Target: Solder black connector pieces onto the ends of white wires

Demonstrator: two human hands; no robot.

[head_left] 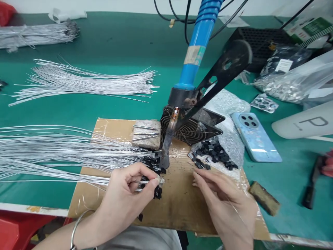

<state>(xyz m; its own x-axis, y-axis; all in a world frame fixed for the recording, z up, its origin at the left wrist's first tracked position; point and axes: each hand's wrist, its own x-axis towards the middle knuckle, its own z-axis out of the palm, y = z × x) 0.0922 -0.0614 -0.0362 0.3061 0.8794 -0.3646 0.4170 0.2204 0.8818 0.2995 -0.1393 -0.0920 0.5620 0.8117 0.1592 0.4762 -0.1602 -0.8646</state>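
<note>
My left hand [132, 194] is closed in a pinch on the end of a thin grey wire, just below the tip of a blue-handled soldering iron [168, 142] fixed in a stand. Around the fingertips lie black connectors [152, 161] on the ends of a bundle of grey wires [104, 152]. My right hand [226, 201] is apart from it, fingers drawn together near a pile of loose black connectors [215, 152]. A thin silvery wire [236, 211] runs out of that hand across its back; what its fingertips pinch is partly hidden.
Cardboard [182, 205] covers the work area. A pad with metal rods [147, 133] and a black fan [192, 125] stand behind the iron tip. Another wire bundle [91, 80] lies farther back. To the right are a phone [256, 137], a brown sponge [264, 198] and plastic bags [286, 83].
</note>
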